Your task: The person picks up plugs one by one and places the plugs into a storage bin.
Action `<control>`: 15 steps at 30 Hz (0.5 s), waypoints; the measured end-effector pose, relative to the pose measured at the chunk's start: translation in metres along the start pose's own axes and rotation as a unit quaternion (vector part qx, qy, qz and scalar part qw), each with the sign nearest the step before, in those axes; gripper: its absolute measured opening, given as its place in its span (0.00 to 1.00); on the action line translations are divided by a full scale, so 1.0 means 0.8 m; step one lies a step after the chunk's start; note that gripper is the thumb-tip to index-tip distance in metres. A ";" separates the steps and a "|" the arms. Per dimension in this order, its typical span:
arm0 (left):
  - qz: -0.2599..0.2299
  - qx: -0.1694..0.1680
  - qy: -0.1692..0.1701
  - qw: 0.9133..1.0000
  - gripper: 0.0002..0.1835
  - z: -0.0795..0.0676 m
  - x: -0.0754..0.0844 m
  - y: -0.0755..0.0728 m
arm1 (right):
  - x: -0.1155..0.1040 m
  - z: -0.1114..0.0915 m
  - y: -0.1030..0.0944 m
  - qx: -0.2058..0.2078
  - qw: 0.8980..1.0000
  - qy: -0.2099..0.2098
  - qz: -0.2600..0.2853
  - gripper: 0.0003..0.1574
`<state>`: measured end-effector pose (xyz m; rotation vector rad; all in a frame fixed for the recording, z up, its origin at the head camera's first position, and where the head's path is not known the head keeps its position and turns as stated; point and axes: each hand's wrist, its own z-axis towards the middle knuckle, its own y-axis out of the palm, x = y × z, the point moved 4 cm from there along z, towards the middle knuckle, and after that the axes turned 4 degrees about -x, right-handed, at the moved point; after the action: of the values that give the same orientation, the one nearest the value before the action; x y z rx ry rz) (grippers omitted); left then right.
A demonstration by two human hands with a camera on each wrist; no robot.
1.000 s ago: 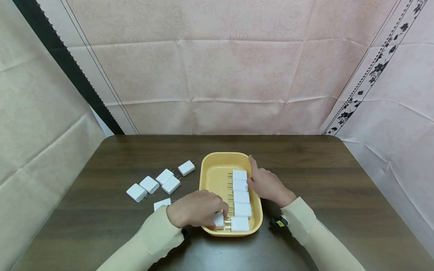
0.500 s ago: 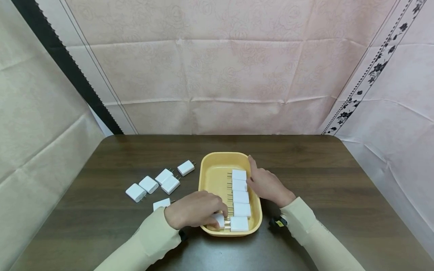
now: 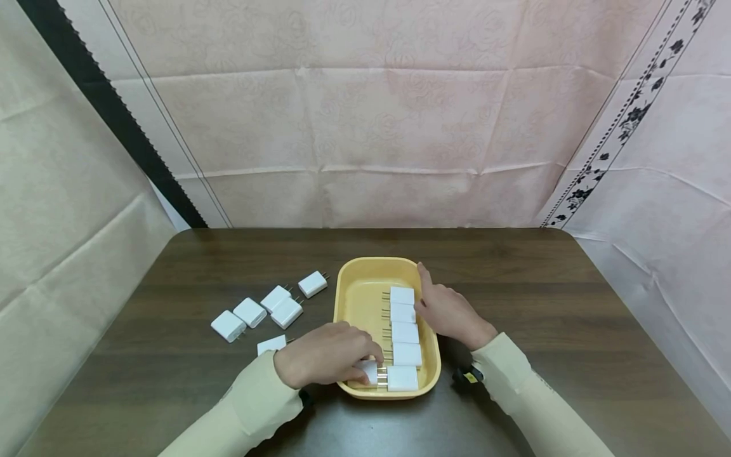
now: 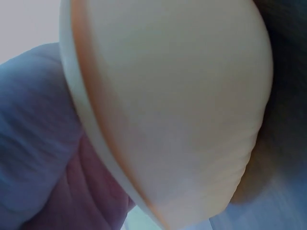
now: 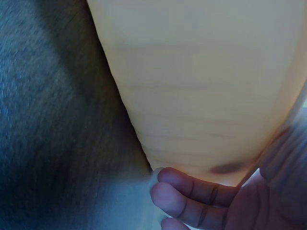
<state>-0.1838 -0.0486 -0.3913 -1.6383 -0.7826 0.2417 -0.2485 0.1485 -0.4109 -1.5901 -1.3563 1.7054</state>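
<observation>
A yellow plastic tray (image 3: pixel 361 285) lies on the table. Along its right side runs a column of white USB wall chargers (image 3: pixel 405 332), prongs pointing left. My left hand (image 3: pixel 331 353) reaches over the near left rim and pinches another white wall charger (image 3: pixel 368 372) low in the tray. Its prongs face those of the nearest charger (image 3: pixel 402 378) in the column. With my right hand (image 3: pixel 454 315) I grip the tray's right rim, thumb inside beside the column. Its curled fingers (image 5: pixel 192 199) show against the tray's outer wall in the right wrist view.
Several loose white chargers (image 3: pixel 249 311) lie on the brown wooden table (image 3: pixel 497 260) left of the tray. One more charger (image 3: pixel 271 344) sits close to my left wrist, partly covered by the sleeve. A pale patterned cloth (image 3: pixel 365 127) hangs behind the table.
</observation>
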 end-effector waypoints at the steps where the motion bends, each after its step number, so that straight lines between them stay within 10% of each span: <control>1: 0.001 0.001 -0.001 1.000 0.12 0.000 0.000 -0.001 | 0.000 0.000 0.000 0.000 1.000 0.000 -0.001 0.49; 15: 0.054 0.085 0.013 0.995 0.13 -0.018 -0.006 -0.027 | -0.001 -0.001 0.000 0.000 1.000 -0.001 -0.003 0.49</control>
<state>-0.1869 -0.0626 -0.3693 -1.5219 -0.6373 0.3536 -0.2476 0.1480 -0.4099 -1.5826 -1.3601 1.7027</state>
